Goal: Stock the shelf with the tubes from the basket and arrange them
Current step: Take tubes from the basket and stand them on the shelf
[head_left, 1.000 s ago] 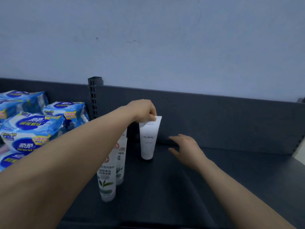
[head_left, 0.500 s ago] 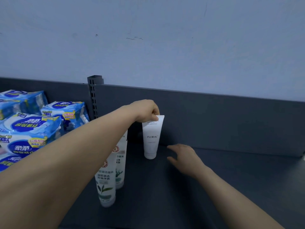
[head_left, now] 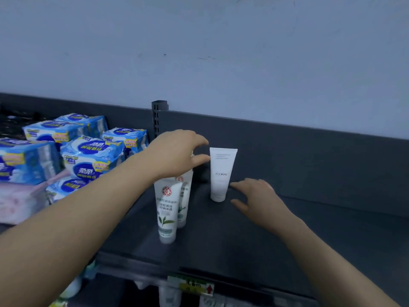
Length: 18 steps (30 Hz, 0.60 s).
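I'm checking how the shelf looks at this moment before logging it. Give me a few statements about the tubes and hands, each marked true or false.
1. The white FLORAL tube stands upright on its cap on the dark shelf. True.
2. The left hand is wrapped around the FLORAL tube's middle. False: only its fingertips reach the tube's upper left edge.
3. Two green-leaf tubes stand one behind the other, left of the FLORAL tube. True.
4. The right hand holds a tube. False: it is open and empty, beside the FLORAL tube's base.
5. The blue packets lie right of the tubes. False: they are stacked on the left.
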Motion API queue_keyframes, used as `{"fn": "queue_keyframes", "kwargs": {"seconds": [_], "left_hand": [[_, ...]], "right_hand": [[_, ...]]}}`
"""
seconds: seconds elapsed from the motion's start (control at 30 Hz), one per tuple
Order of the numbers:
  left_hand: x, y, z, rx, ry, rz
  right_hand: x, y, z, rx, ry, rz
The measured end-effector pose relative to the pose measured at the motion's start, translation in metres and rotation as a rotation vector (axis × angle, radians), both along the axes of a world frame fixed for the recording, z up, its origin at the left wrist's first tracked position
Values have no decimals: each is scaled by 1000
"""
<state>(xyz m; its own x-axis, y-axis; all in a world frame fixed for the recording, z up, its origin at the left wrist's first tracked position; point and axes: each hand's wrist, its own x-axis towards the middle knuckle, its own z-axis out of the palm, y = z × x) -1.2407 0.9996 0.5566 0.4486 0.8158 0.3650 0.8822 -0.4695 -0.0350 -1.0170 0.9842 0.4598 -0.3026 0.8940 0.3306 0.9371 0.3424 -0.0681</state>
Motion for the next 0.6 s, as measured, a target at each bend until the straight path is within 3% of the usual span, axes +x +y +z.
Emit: {"fn": "queue_keyframes", "kwargs": {"seconds": [0.3, 0.6], "left_hand": [[-87, -109, -35, 51, -81, 141], [-218, -236, -89, -29, -132, 331]], "right_hand": [[-64, -65, 17, 121, 108, 221], [-206, -153, -6, 105, 66, 398]]}}
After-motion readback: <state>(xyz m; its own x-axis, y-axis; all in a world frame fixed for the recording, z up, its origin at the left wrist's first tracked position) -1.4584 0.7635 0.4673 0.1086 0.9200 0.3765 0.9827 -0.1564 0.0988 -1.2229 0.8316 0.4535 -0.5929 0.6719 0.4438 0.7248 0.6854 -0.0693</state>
